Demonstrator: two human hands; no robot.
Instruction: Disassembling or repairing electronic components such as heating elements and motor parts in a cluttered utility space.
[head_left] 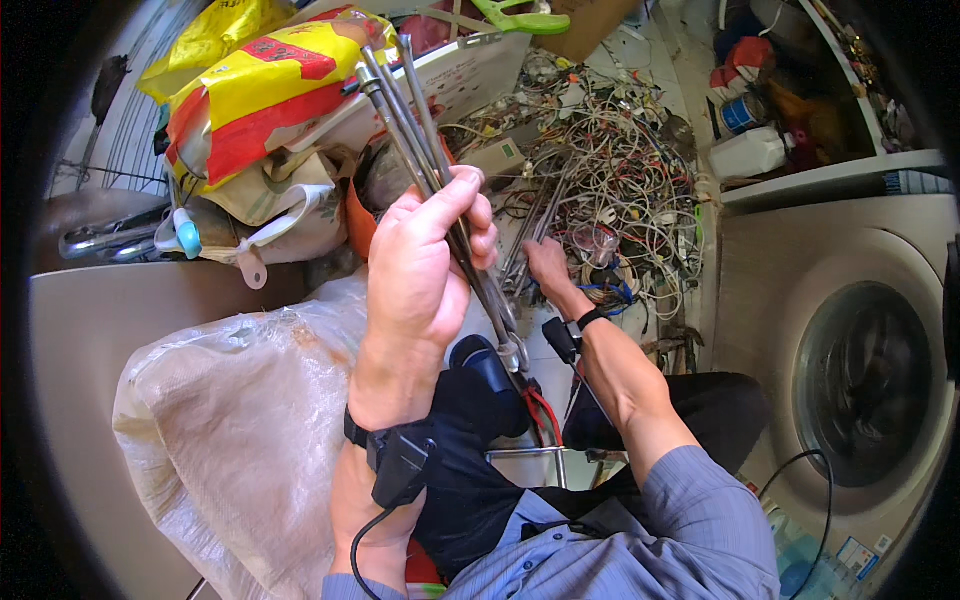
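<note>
My left hand [430, 240] is raised at the centre, its fingers wrapped round a bundle of long thin metal rods [400, 115]. The rods slant from upper left to lower right; one has a collar at its upper tip, and rounded fittings show at the lower end. Lower and to the right, my right hand [548, 268] reaches down to the near side of a cable heap, its fingers curled on more slim metal rods [548, 215]. Its fingertips are partly hidden. Below the bundle's lower end is a tool with red handles [543, 412].
A large heap of tangled cables [620, 190] covers the floor ahead. A washing machine [760, 290] stands at right, below a cluttered shelf [800, 180]. On the left are a whitish woven sack [230, 430] and a yellow-and-red bag [270, 90]. A white box [460, 75] lies behind the rods.
</note>
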